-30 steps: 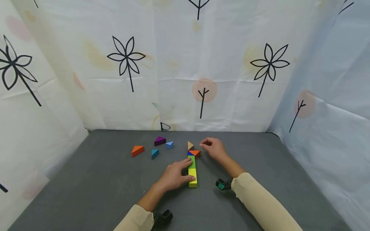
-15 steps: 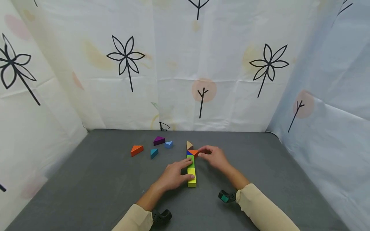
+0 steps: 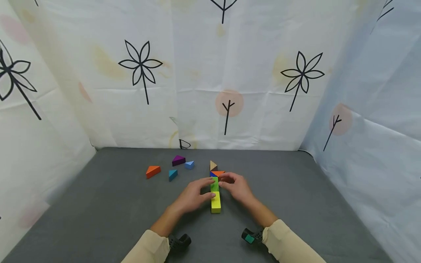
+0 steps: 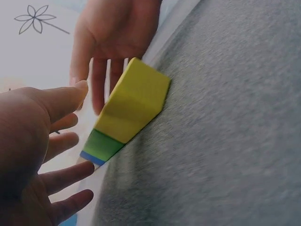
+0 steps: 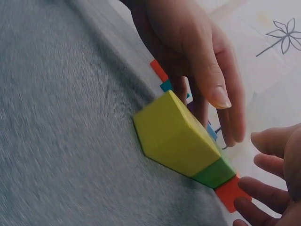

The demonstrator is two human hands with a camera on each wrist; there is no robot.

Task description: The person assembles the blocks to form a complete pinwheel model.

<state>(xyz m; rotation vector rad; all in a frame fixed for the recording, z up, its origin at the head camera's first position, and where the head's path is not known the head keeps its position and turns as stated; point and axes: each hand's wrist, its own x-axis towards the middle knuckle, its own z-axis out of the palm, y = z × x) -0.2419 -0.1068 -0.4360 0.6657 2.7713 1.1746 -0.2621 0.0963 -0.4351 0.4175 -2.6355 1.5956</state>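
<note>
A row of toy blocks runs away from me on the grey table: a yellow block nearest, a green block behind it. Beyond these sit a blue triangular block, an orange triangular block and a tan triangular block. On the row's left, my left hand has relaxed fingers over the green block and its thumb by the yellow one. My right hand is on the other side, loosely bent fingertips beside the green block. Both wrist views show the two hands flanking the row, holding nothing.
Back left on the table lie another orange block, a purple block, a light blue block and a teal block. A white cloth backdrop with drawn flowers stands behind and at both sides.
My right hand has come left and nearer, past the orange triangular block to beside the green block. My left hand has lifted slightly off the green and yellow blocks. The view has shifted a little.
</note>
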